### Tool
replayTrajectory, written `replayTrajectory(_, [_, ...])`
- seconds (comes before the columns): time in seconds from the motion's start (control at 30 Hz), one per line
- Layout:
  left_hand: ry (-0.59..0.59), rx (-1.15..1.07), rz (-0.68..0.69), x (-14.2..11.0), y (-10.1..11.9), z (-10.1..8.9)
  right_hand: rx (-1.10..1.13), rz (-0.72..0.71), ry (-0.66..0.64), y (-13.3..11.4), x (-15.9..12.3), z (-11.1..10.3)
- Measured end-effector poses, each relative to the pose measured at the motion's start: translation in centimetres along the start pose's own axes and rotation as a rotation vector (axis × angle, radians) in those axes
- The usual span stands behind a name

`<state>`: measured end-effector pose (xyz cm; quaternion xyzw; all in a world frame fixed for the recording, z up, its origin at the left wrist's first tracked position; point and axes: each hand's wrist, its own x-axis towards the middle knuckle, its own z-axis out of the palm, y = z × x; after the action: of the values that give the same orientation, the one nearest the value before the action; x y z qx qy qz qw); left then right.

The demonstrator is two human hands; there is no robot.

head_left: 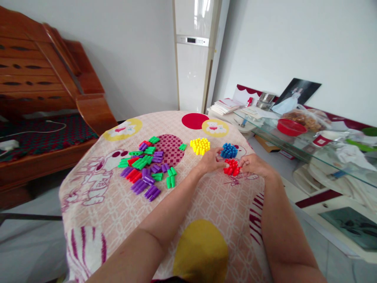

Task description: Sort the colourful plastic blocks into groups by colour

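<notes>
A cluster of red bullet-shaped plastic building pieces (231,168) lies on the right part of the cloth-covered table, between my hands. My left hand (209,161) is at its left side, curved, with the thumb against the red pieces. From the right, my right hand (255,165) has curled fingers pressed to the cluster's edge. Just beyond stands a bunch of blue pieces (229,150). Left of that is a yellow bunch (200,146). Farther left, green pieces (143,161) and purple pieces (142,186) lie scattered with a few red ones in short joined rows.
The patterned tablecloth (203,204) hangs over the table edge. At the right, a glass shelf (312,147) bears a red bowl (291,127), a bag and papers. A wooden bench (32,78) stands at left, a tall white air conditioner (193,70) behind.
</notes>
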<state>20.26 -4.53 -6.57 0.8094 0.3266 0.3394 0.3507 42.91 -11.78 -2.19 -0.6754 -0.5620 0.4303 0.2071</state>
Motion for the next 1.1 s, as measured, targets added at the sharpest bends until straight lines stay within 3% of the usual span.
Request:
replayTrajectory(0.1, [-0.153,0.068,0.038,-0.5,0.0,0.7,0.045,0.018,0.004,-0.2,-0.2,0.1])
replayTrajectory(0.17, [-0.193,0.128,0.032,-0.7,0.2,1.6,0.065,0.030,0.007,-0.1,-0.2,0.1])
replayTrajectory(0.37, [-0.150,0.177,0.015,-0.7,0.6,4.0,0.059,0.086,-0.029,0.3,0.6,0.6])
replayTrajectory(0.67, [-0.116,0.155,0.013,-0.4,0.1,4.5,0.100,0.075,-0.024,0.6,1.0,0.9])
replayTrajectory(0.83, [-0.113,0.121,0.040,-0.4,0.0,3.7,0.146,0.068,-0.020,0.7,0.3,0.4])
replayTrajectory(1.1, [-0.030,0.143,-0.021,-0.3,-0.3,0.3,0.013,0.163,0.241,0.2,1.4,1.4])
